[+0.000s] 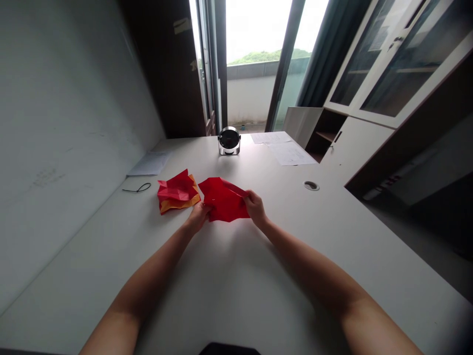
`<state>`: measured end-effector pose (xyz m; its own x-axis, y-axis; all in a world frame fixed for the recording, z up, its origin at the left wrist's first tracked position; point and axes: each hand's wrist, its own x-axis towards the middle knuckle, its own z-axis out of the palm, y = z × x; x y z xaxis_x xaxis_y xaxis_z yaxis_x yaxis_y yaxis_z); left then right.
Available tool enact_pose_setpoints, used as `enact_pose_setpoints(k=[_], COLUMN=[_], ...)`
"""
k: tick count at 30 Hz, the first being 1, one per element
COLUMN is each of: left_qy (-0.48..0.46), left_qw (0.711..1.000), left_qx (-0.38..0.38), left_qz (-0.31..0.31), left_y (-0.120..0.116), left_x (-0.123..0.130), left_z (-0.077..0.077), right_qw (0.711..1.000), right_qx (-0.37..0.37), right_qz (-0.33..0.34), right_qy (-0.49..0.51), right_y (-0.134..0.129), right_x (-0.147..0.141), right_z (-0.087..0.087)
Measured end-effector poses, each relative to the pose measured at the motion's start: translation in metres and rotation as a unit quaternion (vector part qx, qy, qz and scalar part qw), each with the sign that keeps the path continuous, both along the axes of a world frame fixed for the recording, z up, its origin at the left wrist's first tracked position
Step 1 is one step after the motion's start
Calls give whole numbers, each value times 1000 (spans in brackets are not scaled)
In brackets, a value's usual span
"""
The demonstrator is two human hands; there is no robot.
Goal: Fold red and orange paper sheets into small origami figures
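A thin black cord loop lay leftmost on the white table, then a crumpled red-and-orange paper pile. My left hand and right hand pinched a creased red paper sheet — opposite edges — mid-table.

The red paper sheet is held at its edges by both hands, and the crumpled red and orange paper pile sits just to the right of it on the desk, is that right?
Not quite. The head view shows the crumpled red and orange paper pile lying to the left of the red paper sheet, not the right. The rest holds: the left hand and right hand grip the sheet's edges above the desk.
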<state>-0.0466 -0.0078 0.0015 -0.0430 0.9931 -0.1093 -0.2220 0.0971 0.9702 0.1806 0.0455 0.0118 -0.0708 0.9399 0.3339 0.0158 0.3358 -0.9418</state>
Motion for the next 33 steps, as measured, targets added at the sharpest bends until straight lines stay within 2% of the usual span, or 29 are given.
enact_pose_setpoints(k=[3,6,9,13,18,22,27,30,33], left_qy=[-4,9,23,48,88,51,44,58,69], left_qw=[999,995,992,990,991,996,997,992,967], left_qx=[-9,40,69,67,65,54,48,80,121], left_qz=[47,93,107,115,78,44,41,84,214], left_y=[3,5,6,5,3,2,0,3,12], left_x=[-4,-8,-13,-18,-18,-16,-18,-34,-68], left_z=[-3,-1,3,9,13,14,23,34,44], right_qw=[999,995,988,980,983,980,974,974,974], right_qx=[-32,-85,-125,-150,-124,-142,-140,-143,-149], right_qz=[5,24,60,113,90,52,65,56,43], right_qy=[18,44,69,67,105,129,167,170,167], right_y=[5,9,11,13,20,27,28,29,29], right_x=[0,-1,-1,4,12,16,18,19,20], right_z=[-2,-6,-10,-11,-12,-14,-16,-16,-17])
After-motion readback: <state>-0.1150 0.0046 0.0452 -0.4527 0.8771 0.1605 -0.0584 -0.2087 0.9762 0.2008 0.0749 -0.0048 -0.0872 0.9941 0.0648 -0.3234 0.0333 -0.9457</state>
